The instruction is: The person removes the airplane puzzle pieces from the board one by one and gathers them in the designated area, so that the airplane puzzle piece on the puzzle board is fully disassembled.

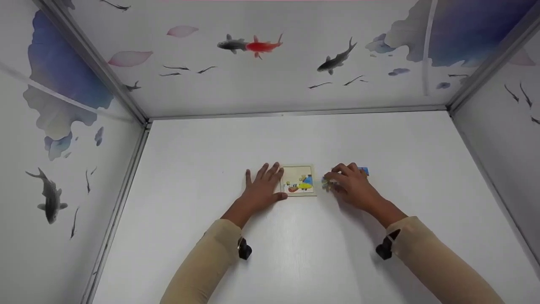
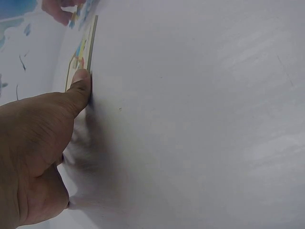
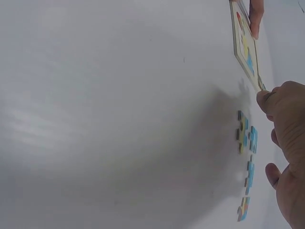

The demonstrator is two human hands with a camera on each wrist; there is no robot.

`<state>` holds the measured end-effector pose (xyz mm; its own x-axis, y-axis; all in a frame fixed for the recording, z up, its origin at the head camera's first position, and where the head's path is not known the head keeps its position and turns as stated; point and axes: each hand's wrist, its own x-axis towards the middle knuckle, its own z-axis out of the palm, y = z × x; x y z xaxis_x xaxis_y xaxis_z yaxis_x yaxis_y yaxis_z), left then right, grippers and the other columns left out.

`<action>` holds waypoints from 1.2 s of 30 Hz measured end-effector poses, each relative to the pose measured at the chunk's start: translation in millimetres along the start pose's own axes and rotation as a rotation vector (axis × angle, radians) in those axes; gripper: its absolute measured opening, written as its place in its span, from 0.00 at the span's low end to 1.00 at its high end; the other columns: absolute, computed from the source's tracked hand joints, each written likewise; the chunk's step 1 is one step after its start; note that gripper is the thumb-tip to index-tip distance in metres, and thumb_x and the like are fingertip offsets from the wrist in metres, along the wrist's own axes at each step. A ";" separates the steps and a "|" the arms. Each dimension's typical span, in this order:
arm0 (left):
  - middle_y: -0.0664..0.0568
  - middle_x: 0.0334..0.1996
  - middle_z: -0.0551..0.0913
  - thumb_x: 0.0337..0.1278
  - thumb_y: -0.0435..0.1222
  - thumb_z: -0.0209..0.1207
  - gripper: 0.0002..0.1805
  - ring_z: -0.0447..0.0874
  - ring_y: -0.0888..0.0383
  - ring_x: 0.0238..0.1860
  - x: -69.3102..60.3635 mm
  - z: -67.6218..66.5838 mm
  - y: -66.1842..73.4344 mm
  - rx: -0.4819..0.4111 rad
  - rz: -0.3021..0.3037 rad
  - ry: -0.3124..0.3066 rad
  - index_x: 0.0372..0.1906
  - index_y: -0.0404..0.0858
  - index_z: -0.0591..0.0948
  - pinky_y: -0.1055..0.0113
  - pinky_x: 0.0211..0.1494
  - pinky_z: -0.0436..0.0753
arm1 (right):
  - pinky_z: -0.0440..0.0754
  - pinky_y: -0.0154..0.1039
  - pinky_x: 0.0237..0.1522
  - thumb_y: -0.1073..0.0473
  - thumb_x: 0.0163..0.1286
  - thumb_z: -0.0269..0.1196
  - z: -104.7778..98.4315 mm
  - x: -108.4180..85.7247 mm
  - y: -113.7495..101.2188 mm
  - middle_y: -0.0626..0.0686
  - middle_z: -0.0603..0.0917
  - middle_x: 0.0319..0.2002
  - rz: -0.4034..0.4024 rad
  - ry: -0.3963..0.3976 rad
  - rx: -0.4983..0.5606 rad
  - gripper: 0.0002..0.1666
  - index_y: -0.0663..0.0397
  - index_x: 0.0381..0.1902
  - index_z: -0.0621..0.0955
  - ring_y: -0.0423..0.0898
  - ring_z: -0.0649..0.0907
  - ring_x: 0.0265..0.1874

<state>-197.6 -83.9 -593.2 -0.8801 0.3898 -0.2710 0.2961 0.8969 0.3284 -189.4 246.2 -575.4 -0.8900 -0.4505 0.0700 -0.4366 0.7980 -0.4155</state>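
A small square wooden puzzle tray (image 1: 294, 173) lies on the table, with colourful pieces (image 1: 306, 183) fitted along its lower and right part. My left hand (image 1: 262, 188) rests at the tray's left edge, fingers spread, its thumb on the lower left corner; in the left wrist view the thumb (image 2: 82, 81) touches the tray's rim. Just right of the tray, my right hand (image 1: 352, 185) pinches a small puzzle piece (image 3: 261, 84) between thumb and fingers, mostly covered by them. Beneath that hand lie several loose puzzle pieces (image 3: 242, 132), blue and yellow.
A blue loose piece (image 1: 363, 171) shows beyond the right hand's knuckles. The white tabletop (image 1: 295, 249) is bounded by a printed back panel (image 1: 291, 88) and side panels with metal edge strips. Black wrist cameras (image 1: 244, 249) sit at both sleeve cuffs.
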 end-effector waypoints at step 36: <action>0.54 0.94 0.45 0.79 0.66 0.55 0.51 0.38 0.46 0.94 -1.8 -1.5 -1.1 -0.030 0.021 0.004 0.93 0.50 0.51 0.23 0.88 0.39 | 0.72 0.68 0.57 0.67 0.77 0.70 -15.1 -38.8 48.3 0.56 0.84 0.62 0.075 -0.013 -0.022 0.17 0.49 0.60 0.90 0.60 0.76 0.60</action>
<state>-196.9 -85.9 -591.7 -0.8752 0.4078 -0.2603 0.3033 0.8817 0.3614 -178.0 308.2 -584.4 -0.9184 -0.3947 0.0274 -0.3720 0.8379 -0.3995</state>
